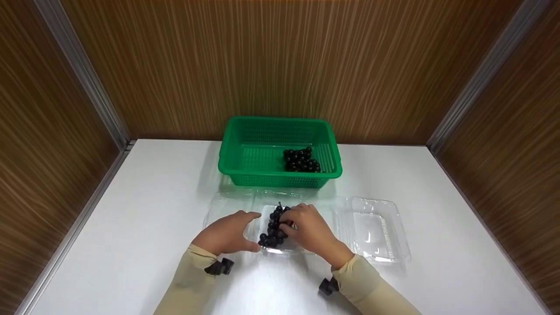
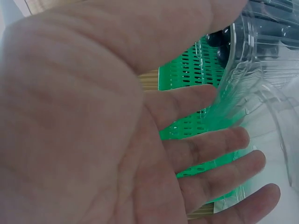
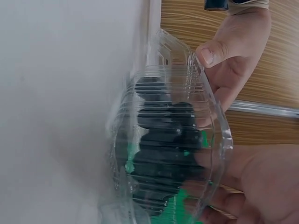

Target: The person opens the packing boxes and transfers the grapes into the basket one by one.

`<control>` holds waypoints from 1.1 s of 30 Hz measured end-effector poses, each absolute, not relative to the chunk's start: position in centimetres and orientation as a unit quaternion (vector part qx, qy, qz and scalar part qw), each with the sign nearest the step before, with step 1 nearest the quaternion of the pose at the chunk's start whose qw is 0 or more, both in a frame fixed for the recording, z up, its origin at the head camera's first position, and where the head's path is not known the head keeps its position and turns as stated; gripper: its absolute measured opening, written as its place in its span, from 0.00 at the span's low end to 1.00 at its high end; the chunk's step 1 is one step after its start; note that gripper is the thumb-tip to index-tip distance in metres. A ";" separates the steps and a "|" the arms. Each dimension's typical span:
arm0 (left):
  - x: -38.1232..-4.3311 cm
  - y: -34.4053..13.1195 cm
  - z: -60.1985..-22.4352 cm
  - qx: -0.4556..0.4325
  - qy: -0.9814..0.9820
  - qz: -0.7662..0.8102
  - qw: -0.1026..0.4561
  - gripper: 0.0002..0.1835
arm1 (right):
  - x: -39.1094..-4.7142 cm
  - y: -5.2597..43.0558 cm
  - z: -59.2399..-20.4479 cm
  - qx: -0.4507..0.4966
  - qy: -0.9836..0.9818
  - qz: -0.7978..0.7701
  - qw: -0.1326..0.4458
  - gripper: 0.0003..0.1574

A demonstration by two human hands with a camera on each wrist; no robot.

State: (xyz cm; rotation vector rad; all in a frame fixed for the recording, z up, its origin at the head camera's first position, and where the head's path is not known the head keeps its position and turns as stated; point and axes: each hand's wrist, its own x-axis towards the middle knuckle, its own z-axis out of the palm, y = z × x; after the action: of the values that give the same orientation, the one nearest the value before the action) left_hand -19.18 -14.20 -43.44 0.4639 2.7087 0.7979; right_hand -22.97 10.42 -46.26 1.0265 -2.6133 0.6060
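A bunch of dark grapes [image 1: 272,228] lies in a clear plastic container [image 1: 274,251] in front of the basket. My right hand [image 1: 311,228] reaches into it from the right, with thumb and fingers curled at the bunch. Through the container's ribbed wall [image 3: 212,93], the right wrist view shows the fingers against the grapes [image 3: 163,154]. On the left side, my left hand [image 1: 225,234] is spread, its thumb near the container's front corner. In the left wrist view the fingers of the left hand [image 2: 107,121] are extended and hold nothing.
A green basket [image 1: 280,174] stands behind the container with more dark grapes [image 1: 301,160] in its right part. An open clear plastic tray [image 1: 400,229] lies to the right, and more clear plastic [image 1: 221,205] to the left. Wood-patterned walls [image 1: 280,65] enclose the white table [image 1: 144,210].
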 end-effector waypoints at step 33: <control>-19.0 -14.3 -43.3 0.149 0.940 0.277 0.133 0.45 | -23.3 10.7 -45.5 0.330 -0.863 0.363 0.120 0.05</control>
State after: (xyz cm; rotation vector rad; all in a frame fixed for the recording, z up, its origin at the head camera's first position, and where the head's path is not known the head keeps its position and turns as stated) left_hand -18.98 -14.31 -43.33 0.4320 2.7271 0.8038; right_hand -23.26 10.70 -45.48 0.9628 -2.5218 1.0616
